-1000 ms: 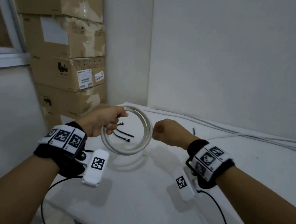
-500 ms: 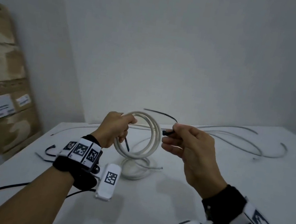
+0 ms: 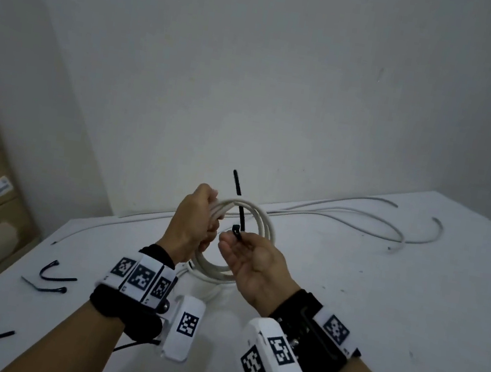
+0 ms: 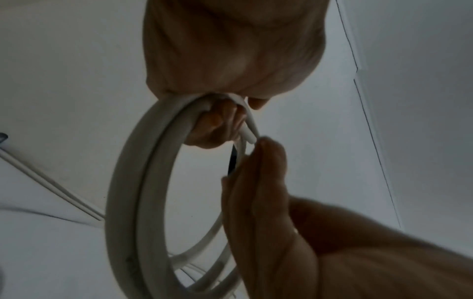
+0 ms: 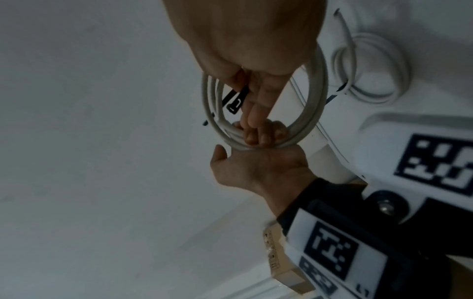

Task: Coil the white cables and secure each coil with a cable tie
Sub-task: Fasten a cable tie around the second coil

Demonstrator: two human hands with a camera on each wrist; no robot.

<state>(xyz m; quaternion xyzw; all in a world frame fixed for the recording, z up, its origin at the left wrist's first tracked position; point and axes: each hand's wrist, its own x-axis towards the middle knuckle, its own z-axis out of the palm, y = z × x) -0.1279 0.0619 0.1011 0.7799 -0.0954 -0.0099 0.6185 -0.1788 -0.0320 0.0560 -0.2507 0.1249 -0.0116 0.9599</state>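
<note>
Above the white table [image 3: 346, 312], the left hand [image 3: 192, 225] is gripping the white cable coil [image 3: 266, 220] tight while the right hand [image 3: 254, 258] is pinching the black cable tie [image 3: 238, 213] head, so probably feed the tail around every loop before cinching.

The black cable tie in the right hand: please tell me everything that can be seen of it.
The thin black plastic cable tie is a narrow, nearly straight strap with a small square locking head at its lower end. The right hand pinches it near that head. The strap stands almost upright, crossing the front of the white round cable coil that the left hand grips. Its pointed tail rises free above the coil. It is not yet looped or locked.
</note>
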